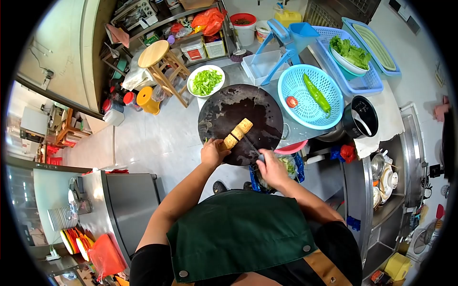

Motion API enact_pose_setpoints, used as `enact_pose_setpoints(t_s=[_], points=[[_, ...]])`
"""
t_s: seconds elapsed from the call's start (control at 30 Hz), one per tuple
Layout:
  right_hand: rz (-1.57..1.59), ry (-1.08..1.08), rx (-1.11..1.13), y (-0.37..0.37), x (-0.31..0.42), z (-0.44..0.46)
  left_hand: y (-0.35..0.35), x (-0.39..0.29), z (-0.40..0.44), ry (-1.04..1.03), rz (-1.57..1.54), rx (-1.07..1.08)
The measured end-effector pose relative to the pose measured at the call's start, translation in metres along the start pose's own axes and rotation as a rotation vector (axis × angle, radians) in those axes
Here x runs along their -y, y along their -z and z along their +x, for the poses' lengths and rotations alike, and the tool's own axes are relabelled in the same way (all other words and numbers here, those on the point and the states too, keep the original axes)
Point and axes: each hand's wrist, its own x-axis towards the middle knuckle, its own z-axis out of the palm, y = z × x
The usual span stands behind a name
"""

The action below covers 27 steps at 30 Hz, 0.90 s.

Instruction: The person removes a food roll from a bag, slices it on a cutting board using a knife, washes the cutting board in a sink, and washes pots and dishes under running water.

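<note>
A round dark cutting board carries a row of golden blocks that look like fried tofu, divided by a cut. My left hand is closed on the near left end of the row, fingers pressed against the tofu. In my right hand, a knife is gripped by its handle. Its thin blade reaches up across the board, right beside the tofu; the exact contact is hard to make out. Behind the board is a white plate of sliced green pepper.
To the right, a blue colander holds a long green pepper and a tomato piece. Beyond stand a blue slicer frame and a bowl of lettuce. A black pot sits near the sink. A wooden stool stands left.
</note>
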Motion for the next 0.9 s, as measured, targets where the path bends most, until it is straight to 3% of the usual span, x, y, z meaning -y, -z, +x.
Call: enact_pose_setpoints(t_s=[0.07,0.27,0.37,0.57,0.9], points=[[-0.018,-0.016,-0.112,0.002,-0.009,0.007,0.001,-0.001,0.001,0.032,-0.007,0.031],[-0.020,-0.031,-0.168,0.011,-0.029,0.019,0.003,0.005,0.003,0.031,-0.053,0.057],[0.039,0.004,-0.067,0.014,-0.021,0.011,0.007,0.014,-0.001,0.020,-0.180,0.040],[0.083,0.027,0.164,0.003,0.000,-0.005,0.008,0.013,-0.013,-0.027,-0.150,-0.041],[0.038,-0.004,0.235,-0.003,0.000,-0.006,0.004,0.019,-0.010,-0.036,-0.131,-0.051]])
